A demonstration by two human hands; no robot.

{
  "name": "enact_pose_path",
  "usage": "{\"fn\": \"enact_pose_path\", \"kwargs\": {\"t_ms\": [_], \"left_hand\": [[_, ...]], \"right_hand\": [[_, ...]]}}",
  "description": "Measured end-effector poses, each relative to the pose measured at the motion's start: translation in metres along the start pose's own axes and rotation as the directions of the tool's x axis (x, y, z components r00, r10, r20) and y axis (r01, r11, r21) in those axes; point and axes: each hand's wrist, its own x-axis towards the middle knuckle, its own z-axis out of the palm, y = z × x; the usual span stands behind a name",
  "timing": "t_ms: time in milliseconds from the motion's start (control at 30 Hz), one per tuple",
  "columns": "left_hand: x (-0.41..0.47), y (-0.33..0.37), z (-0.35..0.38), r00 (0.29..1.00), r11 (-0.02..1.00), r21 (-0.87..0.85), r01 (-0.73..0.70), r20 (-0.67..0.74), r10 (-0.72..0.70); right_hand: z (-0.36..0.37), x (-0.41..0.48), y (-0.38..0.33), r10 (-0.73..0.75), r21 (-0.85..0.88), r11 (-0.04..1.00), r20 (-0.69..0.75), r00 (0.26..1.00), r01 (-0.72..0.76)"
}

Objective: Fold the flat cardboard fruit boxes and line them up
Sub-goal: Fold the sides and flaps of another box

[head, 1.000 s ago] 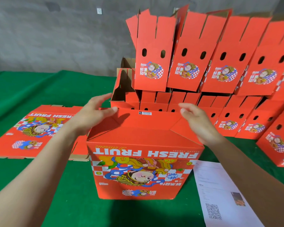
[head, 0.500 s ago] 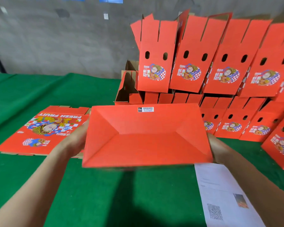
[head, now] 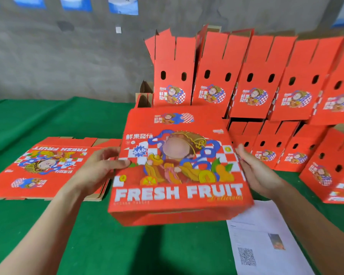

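- A green cloth-covered table [head: 48, 120] runs up to a grey wall [head: 68, 56] with blue posters along its top.
- The box in hand [head: 179, 165] is held in the air above the table's near middle, tilted, with its printed "FRESH FRUIT" face towards the camera and reading right way up.
- The left hand [head: 99, 167] grips the box's left edge, thumb lying on the printed face. The right hand [head: 254, 171] grips the right edge, its fingers hidden behind the box.
- Half a second ago the closed red bottom faced the camera; the box has since been turned over. A second ago it stood upside down on the table with both hands at its bottom flaps.
- By the look of it the bottom is done, and this box awaits setting down in line.
- A stack of flat boxes [head: 48, 165] lies on the left, still to fold.
- The folded boxes [head: 246, 80] are lined up at the back and right, in two tiers, top flaps standing open.
- A printed sheet [head: 266, 245] with a QR code lies near right, partly under the held box's corner as seen from here.
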Motion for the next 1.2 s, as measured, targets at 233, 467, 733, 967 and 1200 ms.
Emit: {"fn": "enact_pose_path", "kwargs": {"t_ms": [233, 467, 733, 967, 1200], "left_hand": [[0.013, -0.005, 0.021, 0.979, 0.952, 0.229, -0.202, 0.068, 0.192], [0.038, -0.025, 0.072, 0.97, 0.89, 0.393, -0.231, 0.028, 0.24], [0.07, -0.035, 0.157, 0.974, 0.947, 0.321, 0.019, 0.21, -0.091], [0.12, -0.054, 0.26, 0.887, 0.971, 0.111, 0.213, 0.396, -0.24], [0.152, -0.072, 0.345, 0.83, 0.961, 0.092, 0.259, 0.487, -0.27]], "right_hand": [[-0.016, 0.004, 0.024, -0.047, -0.119, 0.993, -0.265, 0.963, 0.015], [-0.053, -0.002, 0.026, -0.078, -0.154, 0.988, -0.423, 0.903, 0.014], [-0.143, -0.008, 0.036, -0.048, -0.13, 0.991, -0.598, 0.8, -0.038], [-0.24, -0.015, 0.043, -0.035, -0.072, 0.997, -0.748, 0.663, -0.028], [-0.294, 0.004, 0.041, -0.114, -0.155, 0.985, -0.919, 0.377, -0.079]]}}
